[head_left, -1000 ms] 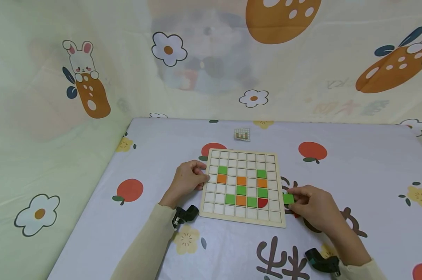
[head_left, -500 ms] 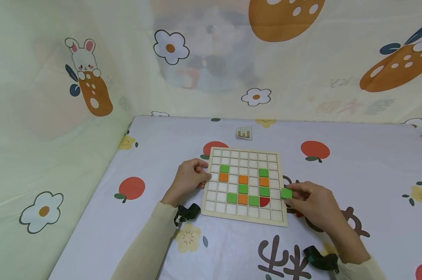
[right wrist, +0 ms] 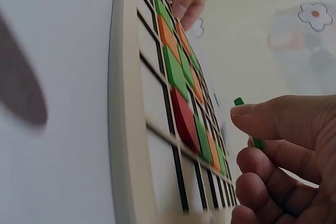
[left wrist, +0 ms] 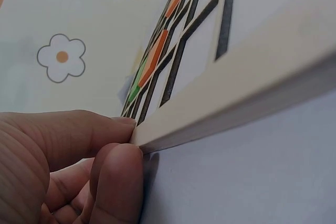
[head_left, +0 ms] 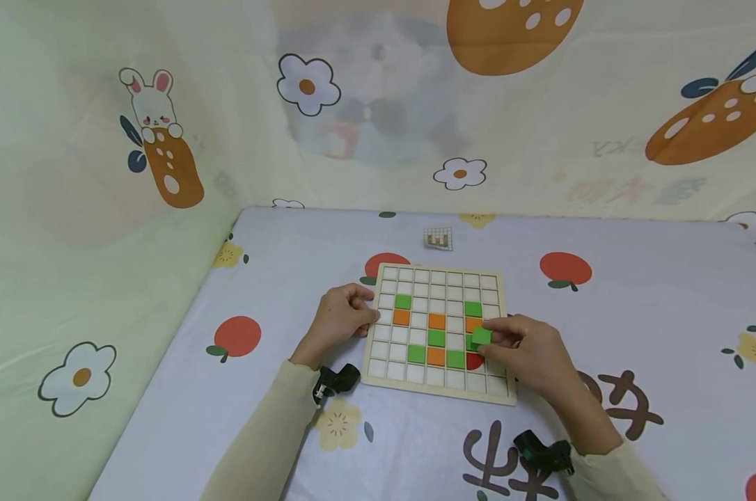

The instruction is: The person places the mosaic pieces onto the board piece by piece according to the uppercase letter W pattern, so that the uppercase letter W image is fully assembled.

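Note:
A square wooden grid board point(head_left: 441, 396) lies on the table with green and orange square tiles and one red rounded tile point(right wrist: 184, 121) set in its cells. My left hand point(head_left: 337, 321) pinches the board's left edge; in the left wrist view the thumb point(left wrist: 89, 132) lies at the rim and a curled finger sits against its side. Between thumb and fingertips, my right hand point(head_left: 531, 351) holds a green square tile point(head_left: 481, 337) over the board's right part. That tile is raised above the board in the right wrist view, tilted nearly on edge.
A small card point(head_left: 438, 239) printed with a grid pattern lies behind the board. The table's cloth point(head_left: 278, 278) has fruit and flower prints, and a patterned curtain point(head_left: 365, 181) hangs along its back and left.
My right hand has carried the green tile leftward from beside the board's right edge to above its cells. My left hand stays at the left edge.

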